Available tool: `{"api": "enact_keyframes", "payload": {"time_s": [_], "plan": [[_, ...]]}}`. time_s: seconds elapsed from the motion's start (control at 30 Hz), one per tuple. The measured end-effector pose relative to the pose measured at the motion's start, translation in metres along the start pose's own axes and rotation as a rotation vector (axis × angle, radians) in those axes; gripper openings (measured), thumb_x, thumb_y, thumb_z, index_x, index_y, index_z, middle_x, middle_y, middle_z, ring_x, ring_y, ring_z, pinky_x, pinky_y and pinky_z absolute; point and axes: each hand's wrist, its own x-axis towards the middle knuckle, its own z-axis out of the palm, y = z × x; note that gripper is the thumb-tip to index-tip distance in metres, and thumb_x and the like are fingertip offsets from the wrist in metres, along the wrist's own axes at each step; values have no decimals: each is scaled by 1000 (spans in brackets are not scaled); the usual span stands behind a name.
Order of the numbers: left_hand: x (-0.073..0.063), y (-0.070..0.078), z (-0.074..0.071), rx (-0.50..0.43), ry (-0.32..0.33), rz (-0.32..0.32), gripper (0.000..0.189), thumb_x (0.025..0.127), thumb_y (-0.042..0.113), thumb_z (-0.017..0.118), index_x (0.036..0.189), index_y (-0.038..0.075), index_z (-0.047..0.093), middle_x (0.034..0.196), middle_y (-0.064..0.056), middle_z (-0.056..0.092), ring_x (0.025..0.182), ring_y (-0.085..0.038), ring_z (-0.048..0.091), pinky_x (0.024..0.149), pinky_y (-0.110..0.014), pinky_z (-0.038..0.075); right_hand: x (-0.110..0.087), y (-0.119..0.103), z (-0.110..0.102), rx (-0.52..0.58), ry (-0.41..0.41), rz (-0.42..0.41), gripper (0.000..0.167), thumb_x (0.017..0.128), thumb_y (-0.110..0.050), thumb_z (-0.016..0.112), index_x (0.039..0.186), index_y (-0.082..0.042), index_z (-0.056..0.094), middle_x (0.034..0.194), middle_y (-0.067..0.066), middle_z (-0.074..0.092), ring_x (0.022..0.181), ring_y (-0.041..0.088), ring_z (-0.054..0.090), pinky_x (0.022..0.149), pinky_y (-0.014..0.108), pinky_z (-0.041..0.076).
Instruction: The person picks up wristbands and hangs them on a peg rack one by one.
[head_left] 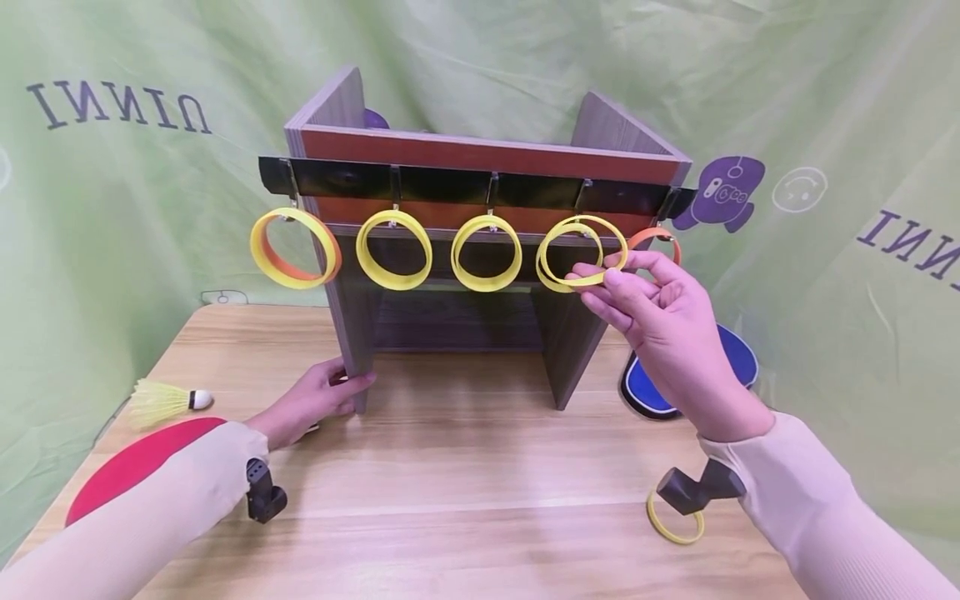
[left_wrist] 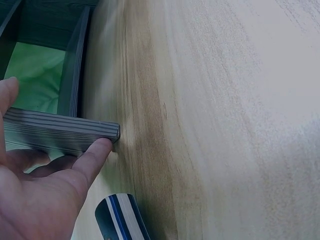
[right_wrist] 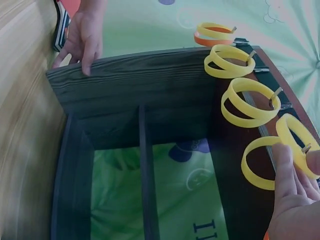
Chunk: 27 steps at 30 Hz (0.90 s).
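Note:
My right hand pinches a yellow ring between thumb and fingers, at the fourth hook of a black strip. It overlaps another yellow ring hanging there. Further left on the strip hang yellow rings, the leftmost a yellow ring with an orange one behind it. Partly behind my right fingers, an orange ring hangs at the last hook. My left hand grips the lower front edge of the grey shelf's left side panel, fingers on one face and thumb on the other.
The grey wooden shelf stands upright on the table. At left lie a shuttlecock and a red paddle, partly under my sleeve. A blue paddle lies behind my right wrist. One loose yellow ring lies at front right.

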Motion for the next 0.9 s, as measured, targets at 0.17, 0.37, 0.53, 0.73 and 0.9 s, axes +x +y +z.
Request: {"api": "enact_keyframes", "payload": {"time_s": [0.17,0.37,0.53,0.73,0.9], "plan": [[1,-1,0,4,-1,-7,70,108,32,57,159,-8,31,160,-31,43,137,-36,54,103,-33,53,2,2,0,-9,16,21,16,102,-4,64,115,0,56,113,11,81,106,18,78,94,30,59],[2,-2,0,12,5,-3,69,108,32,57,158,-8,31,157,-32,45,135,-35,55,101,-32,54,4,6,-2,-39,26,65,20,102,-7,65,117,0,55,113,9,81,105,17,78,93,28,60],[2,-2,0,8,5,-2,69,109,31,57,159,-8,30,159,-32,42,138,-38,53,102,-34,54,3,9,-5,-69,28,94,21,102,-6,65,120,0,55,109,4,81,102,15,79,92,28,60],[1,0,1,-8,4,-5,69,109,30,56,159,-8,30,162,-31,39,142,-39,50,109,-42,52,1,11,-7,-81,16,105,22,103,-4,64,122,1,55,108,4,82,102,16,79,93,28,60],[1,1,2,-9,14,-9,68,109,29,57,159,-9,31,161,-32,40,140,-39,51,108,-41,53,-1,9,-9,-144,2,137,27,103,-8,65,125,2,53,109,4,82,105,17,79,95,27,59]]}}
